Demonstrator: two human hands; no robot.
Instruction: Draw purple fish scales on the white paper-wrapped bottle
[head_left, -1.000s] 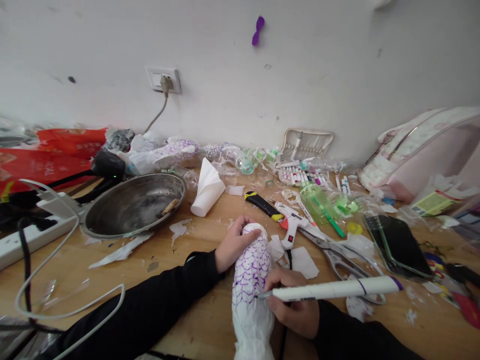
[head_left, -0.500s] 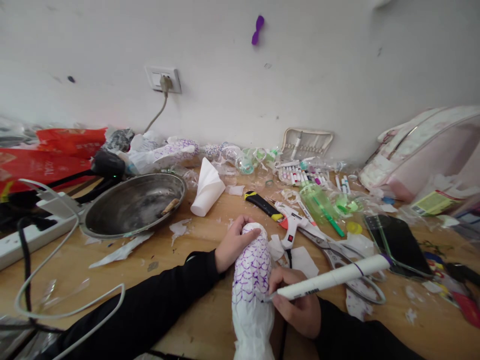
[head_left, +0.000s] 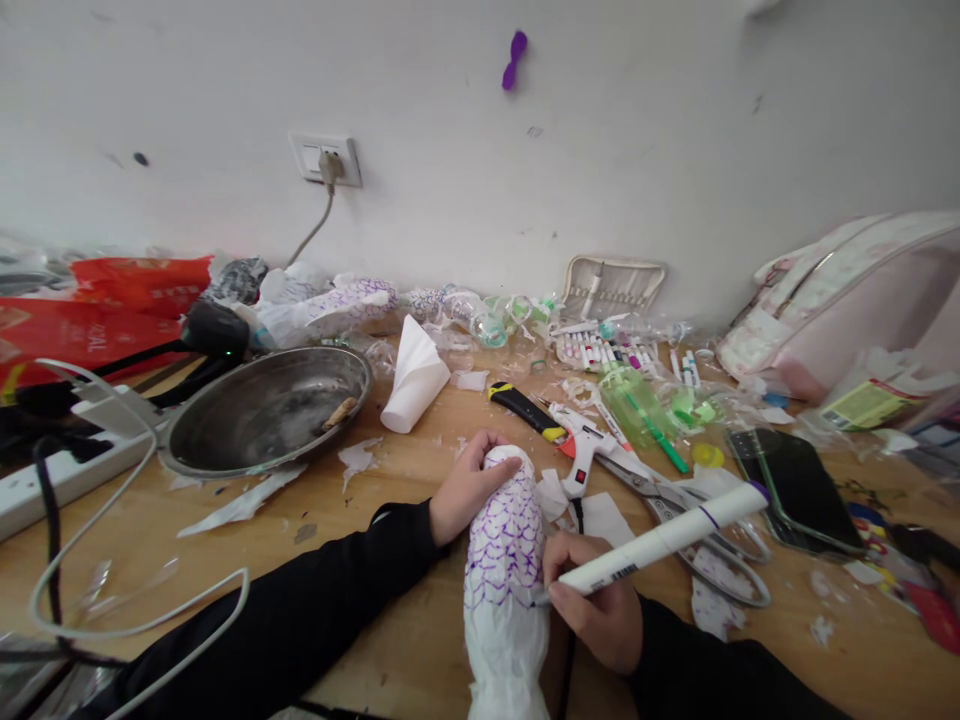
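Observation:
A white paper-covered fish-like body [head_left: 506, 580] lies lengthwise in front of me, its far part drawn with purple scales and its near part plain white. My left hand [head_left: 474, 487] wraps around its far end, thumb on top. In my right hand [head_left: 596, 605] is a white marker [head_left: 667, 540] with a purple end, pinched between thumb and fingers. Its tip is at the right side of the body, by the lowest row of scales. Just beyond lie a white glue gun [head_left: 583, 455], a black-and-yellow utility knife [head_left: 526, 410] and grey scissors [head_left: 675, 515].
A metal pan [head_left: 266, 410] stands at left beside a white power strip [head_left: 75, 470] and cables. A rolled white paper [head_left: 415, 378] is behind. Several markers [head_left: 600, 350], a green bottle [head_left: 634, 400], a phone [head_left: 796, 490] and a pink bag [head_left: 855, 300] occupy the right.
The marker's rear end has dipped and swung slightly left as my right hand shifted a little. My left hand and the fish-like body have stayed put.

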